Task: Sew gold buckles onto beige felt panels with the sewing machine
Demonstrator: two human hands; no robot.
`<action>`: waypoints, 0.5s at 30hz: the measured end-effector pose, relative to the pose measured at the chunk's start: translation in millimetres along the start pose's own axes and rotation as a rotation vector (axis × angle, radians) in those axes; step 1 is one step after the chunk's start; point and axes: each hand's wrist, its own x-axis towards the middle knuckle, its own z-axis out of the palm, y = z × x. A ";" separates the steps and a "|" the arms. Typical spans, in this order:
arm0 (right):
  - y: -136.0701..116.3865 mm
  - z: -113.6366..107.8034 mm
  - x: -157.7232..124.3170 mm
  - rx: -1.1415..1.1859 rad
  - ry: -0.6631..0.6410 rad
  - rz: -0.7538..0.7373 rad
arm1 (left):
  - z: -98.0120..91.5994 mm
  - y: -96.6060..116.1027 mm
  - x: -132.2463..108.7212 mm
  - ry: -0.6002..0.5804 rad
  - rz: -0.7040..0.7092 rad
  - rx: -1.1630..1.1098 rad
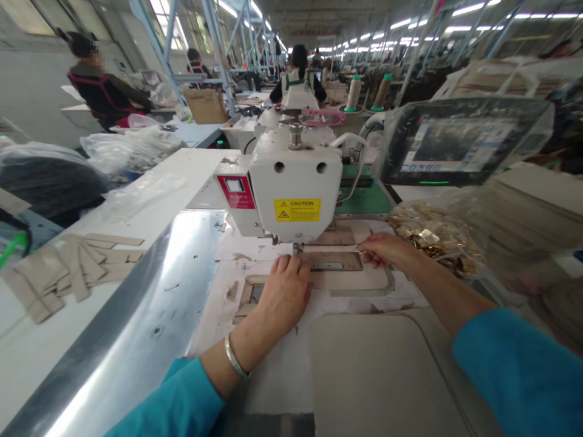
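A white sewing machine head (296, 188) stands over a flat template (382, 280) with beige pieces set in it. My left hand (285, 291), a silver bangle on its wrist, lies palm down with fingers outstretched, the tips just in front of the presser foot (297, 247). To the right of the needle area, my right hand (387, 250) is closed in a pinch on a thin metal tool (363, 251), which points left along a narrow pale strip (334, 248). The tool's exact kind is too small to tell. Hidden under my left fingers is part of the template.
Loose beige strips (77, 273) lie on the white table at left, beside a shiny metal plate (182, 273). A bag of gold-coloured metal parts (432, 237) sits at right, below a plastic-wrapped screen (455, 145). Beige panels (378, 370) lie in front. Other people work farther back.
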 end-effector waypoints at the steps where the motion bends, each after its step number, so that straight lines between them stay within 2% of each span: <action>1: 0.2 0.4 0.3 -0.003 0.000 -0.005 | -2.9 6.3 -1.9 -0.019 0.026 -0.039; 7: 5.7 -0.5 5.1 0.028 -0.018 -0.036 | -12.1 52.7 -16.6 -0.220 0.260 -0.238; 10: 9.1 -0.8 2.8 0.021 -0.023 -0.038 | -7.0 66.8 -20.0 -0.232 0.329 -0.262; 15: 12.2 3.2 -10.1 0.028 0.006 -0.070 | 2.7 72.3 -21.9 -0.197 0.342 -0.266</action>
